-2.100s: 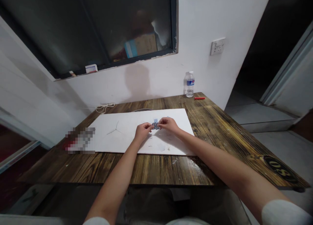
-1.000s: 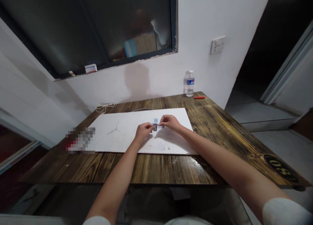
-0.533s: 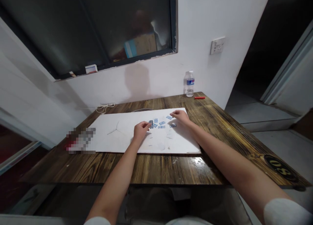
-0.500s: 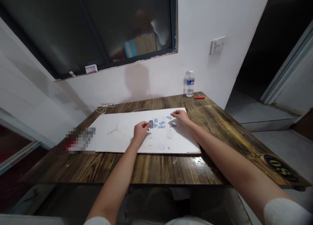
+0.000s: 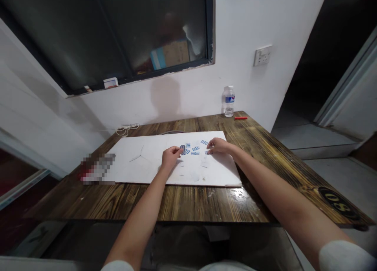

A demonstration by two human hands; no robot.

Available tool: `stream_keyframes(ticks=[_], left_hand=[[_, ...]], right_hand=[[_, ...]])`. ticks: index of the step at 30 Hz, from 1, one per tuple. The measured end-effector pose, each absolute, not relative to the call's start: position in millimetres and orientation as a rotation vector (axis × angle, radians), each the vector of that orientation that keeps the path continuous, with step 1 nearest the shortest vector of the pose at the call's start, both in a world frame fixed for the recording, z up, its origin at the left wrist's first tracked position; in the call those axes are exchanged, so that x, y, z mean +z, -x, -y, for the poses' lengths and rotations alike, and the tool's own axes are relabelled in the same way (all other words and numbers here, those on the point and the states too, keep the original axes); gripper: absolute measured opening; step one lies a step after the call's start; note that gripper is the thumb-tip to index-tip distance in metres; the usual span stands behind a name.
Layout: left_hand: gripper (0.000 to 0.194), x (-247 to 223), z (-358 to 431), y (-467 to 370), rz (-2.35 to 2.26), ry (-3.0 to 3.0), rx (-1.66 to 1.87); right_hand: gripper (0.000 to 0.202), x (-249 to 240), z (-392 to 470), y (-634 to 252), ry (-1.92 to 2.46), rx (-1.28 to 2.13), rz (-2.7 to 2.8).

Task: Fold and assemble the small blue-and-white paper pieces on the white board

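Observation:
My left hand (image 5: 171, 156) is closed, its thumb and fingers pinching a small dark-blue rectangular frame-like piece (image 5: 183, 149) just over the white board (image 5: 159, 173). My right hand (image 5: 218, 145) hovers low above the board's right part, its thumb and fingertips slightly apart. Under those fingertips lies another small blue-outlined rectangular piece (image 5: 206, 152), partly covered by the hand. Between both hands several similar flat pieces lie scattered, among them a tilted one (image 5: 196, 148) and a horizontal one (image 5: 194, 153). What exactly these pieces are is too small to tell.
The board rests on a dark wooden table (image 5: 200, 204). A water bottle (image 5: 229, 102) and a red pen-like stick (image 5: 240, 118) are at the back right. A white cord (image 5: 127, 129) lies at the back left. The wall with a window stands behind.
My right hand has moved slightly down and towards me, from beside the upper right piece to above the lower one. My left hand keeps its pinch in nearly the same place.

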State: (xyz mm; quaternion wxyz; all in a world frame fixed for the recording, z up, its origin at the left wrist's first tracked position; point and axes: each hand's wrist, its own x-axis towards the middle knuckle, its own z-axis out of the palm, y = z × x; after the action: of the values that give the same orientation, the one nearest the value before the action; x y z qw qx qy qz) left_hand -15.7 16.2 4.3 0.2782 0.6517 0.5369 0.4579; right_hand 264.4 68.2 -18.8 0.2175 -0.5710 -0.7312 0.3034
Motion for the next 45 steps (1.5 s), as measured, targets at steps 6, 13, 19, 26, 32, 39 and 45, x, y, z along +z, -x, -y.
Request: stream_keyframes(ticks=[6, 13, 19, 26, 32, 39, 45], left_hand=[[0.034, 4.9, -15.2, 15.2, -1.426, -1.751, 1.223], [0.034, 2.5, -16.8, 15.1, -1.44, -1.762, 1.217], [0.032, -1.3, -19.3, 17.7, -1.438, -1.777, 1.209], [0.032, -2.5, -21.1, 18.8, -1.442, -1.763, 1.211], [0.032, -0.8, -20.6, 18.0, -1.449, -1.757, 1.218], [0.031, -3.7, -22.1, 18.3, -1.43, -1.763, 1.213], [0.032, -3.2, -21.5, 18.1, -1.434, -1.771, 1.214]], right_hand=[[0.035, -23.2, -72.2, -263.4, 1.596, 0.77, 2.104], [0.026, -27.5, -77.5, -263.1, 1.594, 0.753, 2.148], [0.018, -27.3, -78.1, -262.2, 1.588, 0.765, 2.183], [0.034, -22.2, -70.9, -259.4, 1.617, 0.62, 2.155], [0.028, -22.6, -68.5, -256.3, 1.622, 0.547, 2.133], [0.018, -27.9, -71.1, -252.9, 1.631, 0.528, 2.086], [0.014, -27.5, -70.9, -251.9, 1.626, 0.56, 2.075]])
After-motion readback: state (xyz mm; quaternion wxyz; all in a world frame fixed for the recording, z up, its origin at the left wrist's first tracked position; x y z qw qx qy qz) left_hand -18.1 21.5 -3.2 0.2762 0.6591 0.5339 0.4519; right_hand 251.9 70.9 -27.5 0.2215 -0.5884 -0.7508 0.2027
